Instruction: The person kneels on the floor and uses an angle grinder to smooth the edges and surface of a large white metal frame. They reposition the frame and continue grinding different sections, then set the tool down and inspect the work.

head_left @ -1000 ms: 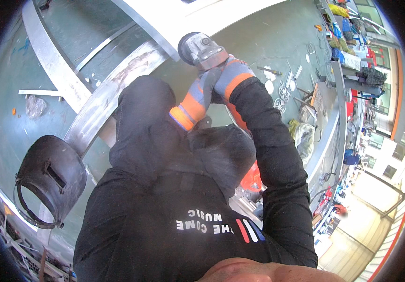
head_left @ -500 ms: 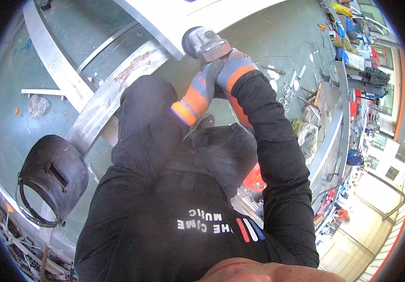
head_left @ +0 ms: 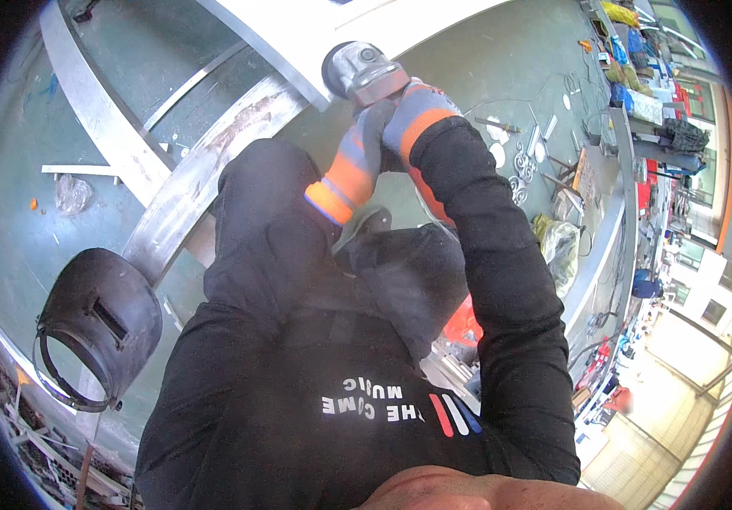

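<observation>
An angle grinder (head_left: 374, 75) with a grey metal head is held out in front of me in both gloved hands. My left hand (head_left: 357, 161), in a grey and orange work glove, is closed round its body from the left. Close beside it on the right, my right hand (head_left: 417, 115) grips the same tool. The grinder's dark round disc end (head_left: 332, 70) lies against or just over the edge of a large white panel (head_left: 298, 38); whether they touch I cannot tell. Both hands hide most of the grinder's body.
Left of my knee, long curved metal strips (head_left: 213, 153) cross one another. A black welding mask (head_left: 119, 302) lies at the lower left. To the right are scroll-shaped metal pieces (head_left: 520, 170), a clear plastic bag (head_left: 563, 255) and a long metal beam (head_left: 595, 263). A red bag (head_left: 463, 323) sits near my right forearm.
The grinder and both hands have shifted slightly up and to the left along the panel's edge. My grip looks the same.
</observation>
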{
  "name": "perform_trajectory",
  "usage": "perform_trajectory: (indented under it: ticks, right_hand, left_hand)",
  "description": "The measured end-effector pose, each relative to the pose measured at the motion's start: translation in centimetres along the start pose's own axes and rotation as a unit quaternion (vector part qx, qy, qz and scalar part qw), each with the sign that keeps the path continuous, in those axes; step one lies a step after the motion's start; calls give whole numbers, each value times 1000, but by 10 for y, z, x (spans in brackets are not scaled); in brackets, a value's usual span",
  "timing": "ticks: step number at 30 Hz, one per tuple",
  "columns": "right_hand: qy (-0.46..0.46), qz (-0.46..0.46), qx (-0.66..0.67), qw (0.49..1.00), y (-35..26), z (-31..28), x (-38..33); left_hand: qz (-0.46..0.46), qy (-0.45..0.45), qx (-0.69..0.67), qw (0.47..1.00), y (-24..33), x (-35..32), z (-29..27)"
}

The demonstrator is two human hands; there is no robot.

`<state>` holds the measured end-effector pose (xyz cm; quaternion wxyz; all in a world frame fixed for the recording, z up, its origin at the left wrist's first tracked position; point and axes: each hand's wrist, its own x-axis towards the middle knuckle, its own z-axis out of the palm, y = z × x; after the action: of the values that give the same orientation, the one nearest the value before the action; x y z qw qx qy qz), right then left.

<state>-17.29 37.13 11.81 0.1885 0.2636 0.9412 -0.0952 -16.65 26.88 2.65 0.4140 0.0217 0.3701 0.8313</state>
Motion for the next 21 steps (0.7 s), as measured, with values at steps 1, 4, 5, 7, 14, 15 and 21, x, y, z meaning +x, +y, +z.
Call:
perform_trajectory:
  ticks: [1,4,5,7,14,15,21]
  right_hand:
    - [3,-3,-1,1000,-2,-1,-1]
    - [3,0,0,1000,-6,-3,-4]
    - [0,5,5,1000,-7,-6,-4]
    - [-14,-1,1,1000,-7,-8,-2]
    - [-3,20,3,1000,-7,-3,-1]
    - [4,11,-3,1000,-5,-1,1]
    - [5,8,0,1000,-4,0,3]
  left_hand:
    - [-3,7,-15,1000,1,-2,1]
    - [20,14,-16,1000,5,-7,4]
    - [36,15,-8,999,7,-7,5]
    - [-16,24,-39,999,5,-3,4]
    - [-24,22,-55,998,10,-2,4]
    - [-15,10,-25,1000,9,0,2]
    - [1,9,-19,1000,13,-4,5]
